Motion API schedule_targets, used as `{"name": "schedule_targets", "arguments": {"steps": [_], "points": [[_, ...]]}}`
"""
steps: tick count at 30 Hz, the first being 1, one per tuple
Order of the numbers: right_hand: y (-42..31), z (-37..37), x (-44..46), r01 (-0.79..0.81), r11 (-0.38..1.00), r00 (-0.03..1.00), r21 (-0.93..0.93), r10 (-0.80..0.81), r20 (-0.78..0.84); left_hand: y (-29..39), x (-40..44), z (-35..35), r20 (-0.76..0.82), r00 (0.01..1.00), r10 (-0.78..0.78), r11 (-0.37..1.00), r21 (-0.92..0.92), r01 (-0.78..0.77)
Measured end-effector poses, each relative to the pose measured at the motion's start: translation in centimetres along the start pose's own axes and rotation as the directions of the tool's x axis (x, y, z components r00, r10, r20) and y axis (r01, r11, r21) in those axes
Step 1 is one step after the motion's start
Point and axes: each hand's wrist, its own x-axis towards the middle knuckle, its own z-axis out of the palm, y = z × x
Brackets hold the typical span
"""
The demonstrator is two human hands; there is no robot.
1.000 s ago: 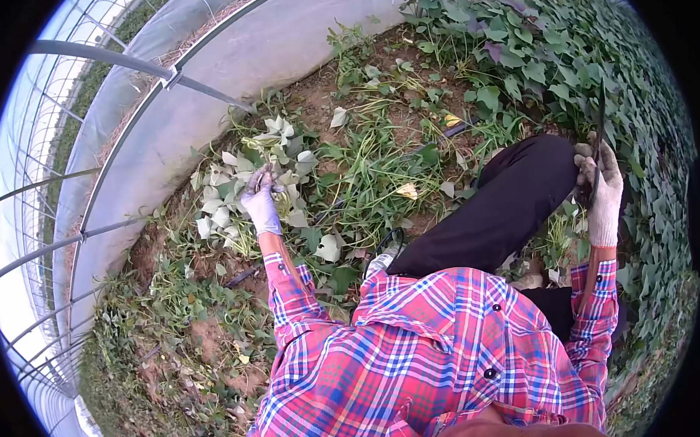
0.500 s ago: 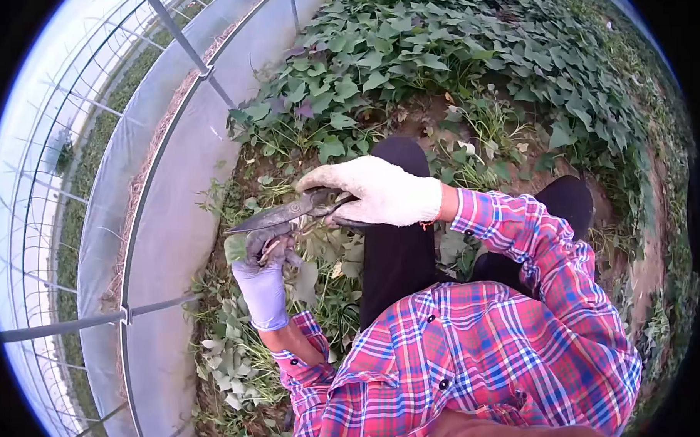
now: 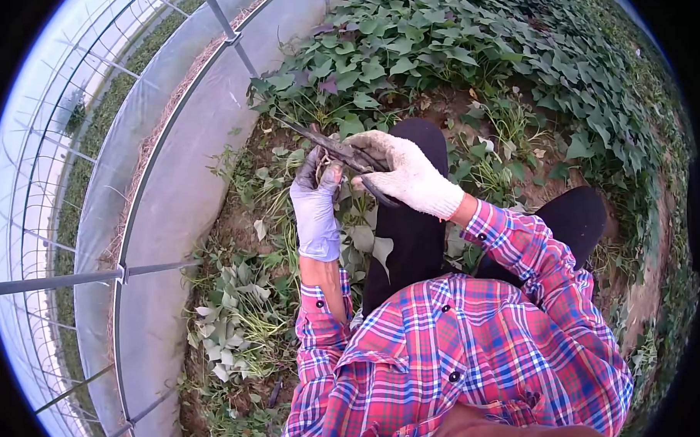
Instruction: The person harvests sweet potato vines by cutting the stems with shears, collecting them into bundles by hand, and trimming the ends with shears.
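My right hand (image 3: pixel 406 170), in a white knit glove, is closed round the handles of a pair of dirt-covered scissors (image 3: pixel 324 144). Their blades point up and to the left, crossing just over the fingertips of my left hand (image 3: pixel 316 193). That hand wears a thin pale-lilac glove with soiled fingers. Its fingers are pinched round a plant stem (image 3: pixel 326 164), mostly hidden by the glove and the blades. Wilted leaves (image 3: pixel 382 252) hang below the hands, in front of my dark trouser leg; whether they belong to the held stem I cannot tell.
Dense leafy vines (image 3: pixel 436 46) spread ahead and to the right. Cut, pale-backed leaves (image 3: pixel 223 346) lie on the ground at lower left. A plastic sheet wall (image 3: pixel 172 194) with metal pipes (image 3: pixel 121 273) runs along my left. My bent knees (image 3: pixel 573 218) are below the hands.
My left hand has moved up and to the right, its fingers now under the blades. The scissors have tilted, tips now pointing more upward. The view has shifted slightly.
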Motion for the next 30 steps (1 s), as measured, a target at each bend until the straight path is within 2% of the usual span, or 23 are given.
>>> {"name": "schedule_targets", "arguments": {"steps": [3,5,7,8,9,11,12,14,15,16,18,19,20,21,23,24,25,27,29,30], "points": [[0.2,0.2,0.3,0.035,0.999,0.999,-0.014,-0.034,0.042,0.7,-0.2,0.5,-0.002,1.0,0.003,1.0,0.028,-0.003],[0.0,0.5,0.4,-0.008,0.997,0.998,0.081,0.002,0.07,1.0,-0.2,0.2,0.0,1.0,0.0,1.0,0.007,0.0],[0.6,0.9,0.7,0.041,0.996,0.999,-0.083,-0.039,0.02,0.9,-0.2,-0.5,-0.016,1.0,-0.014,1.0,-0.012,0.014],[0.7,1.2,0.9,-0.008,0.999,0.999,0.049,0.006,0.047,0.6,-0.2,-0.9,-0.053,0.999,0.001,1.0,-0.026,-0.003],[0.2,1.6,0.7,-0.021,0.994,0.999,-0.104,0.024,0.029,1.0,-0.6,-0.8,-0.079,0.995,-0.063,0.995,-0.086,0.056],[1.5,1.7,1.0,0.062,0.978,0.998,-0.199,-0.059,0.018,1.0,-0.8,-0.8,-0.062,0.998,0.022,1.0,-0.019,-0.024],[1.5,1.8,1.1,0.085,0.98,0.996,-0.178,-0.082,0.024,0.4,-0.8,-1.2,-0.068,0.997,0.042,0.993,-0.104,-0.049],[1.4,2.0,1.3,0.089,0.977,0.996,-0.191,-0.092,-0.004,0.2,-0.9,-2.0,-0.097,0.995,0.012,0.988,-0.155,-0.027],[0.7,2.1,1.2,0.069,0.977,0.997,-0.2,-0.072,-0.01,-0.6,-0.2,-3.2,-0.047,0.998,0.042,0.987,-0.155,-0.049],[0.7,1.9,1.5,0.112,0.97,0.993,-0.218,-0.119,-0.018,-0.7,0.0,-4.1,0.01,0.996,0.091,0.979,-0.186,-0.088],[-0.8,0.4,2.0,0.111,0.918,0.992,-0.38,-0.124,-0.011,0.0,0.2,-5.7,0.086,0.977,0.197,0.962,-0.212,-0.175],[-3.9,0.0,1.5,-0.03,0.917,0.999,-0.398,0.017,-0.037,0.6,0.1,-7.5,0.054,0.98,0.194,0.957,-0.229,-0.176],[-4.7,-1.2,1.5,-0.009,0.963,0.998,-0.27,-0.007,-0.058,0.9,0.4,-9.8,0.029,0.986,0.167,0.953,-0.261,-0.153],[-5.9,-2.6,1.2,-0.058,0.914,0.993,-0.401,0.013,-0.114,1.7,0.1,-10.6,-0.084,0.981,0.173,0.959,-0.213,-0.187],[-5.2,-5.7,0.2,-0.024,0.875,0.992,-0.484,-0.04,-0.121,0.6,0.9,-17.2,-0.143,0.944,0.296,0.938,-0.142,-0.315],[-4.2,-7.5,0.1,-0.048,0.876,0.989,-0.48,-0.025,-0.145,0.5,1.5,-19.9,-0.189,0.941,0.281,0.94,-0.142,-0.31],[-4.3,-8.0,-0.6,-0.136,0.785,0.978,-0.605,0.009,-0.208,0.5,1.9,-21.5,-0.236,0.932,0.274,0.939,-0.143,-0.312],[-4.0,-9.7,-2.7,-0.361,0.692,0.908,-0.626,0.106,-0.406,0.6,3.8,-23.6,-0.249,0.922,0.295,0.939,-0.104,-0.328],[-3.7,-15.2,-4.9,-0.484,0.712,0.845,-0.508,0.23,-0.483,-0.5,6.2,-22.3,-0.205,0.912,0.357,0.927,-0.042,-0.372],[-0.7,-20.3,-5.8,-0.477,0.613,0.865,-0.63,0.199,-0.461,-1.0,7.1,-20.2,-0.243,0.906,0.347,0.933,-0.013,-0.361]]}}
